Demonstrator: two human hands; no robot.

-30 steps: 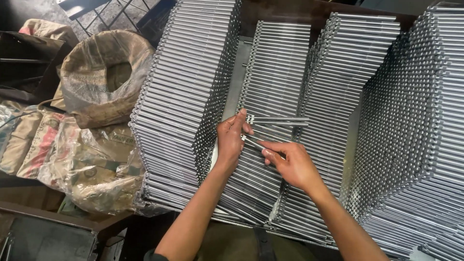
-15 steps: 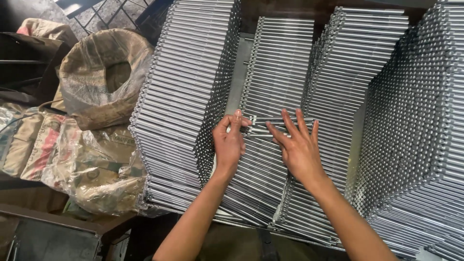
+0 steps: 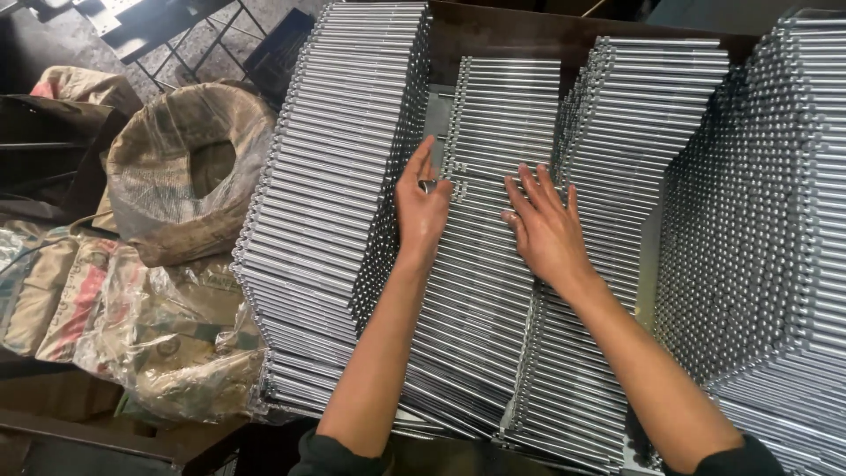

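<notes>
4 stacks of silver metal rods (image 3: 335,176) fill the bench, the rightmost cut off; the open sack (image 3: 189,167) is half shadowed; both arms reach forward; left hand (image 3: 421,207) and right hand (image 3: 545,229) lie flat on the middle rod stack (image 3: 493,115), fingers spread, gripping nothing.

Plastic-wrapped tan sacks (image 3: 97,300) at left
</notes>
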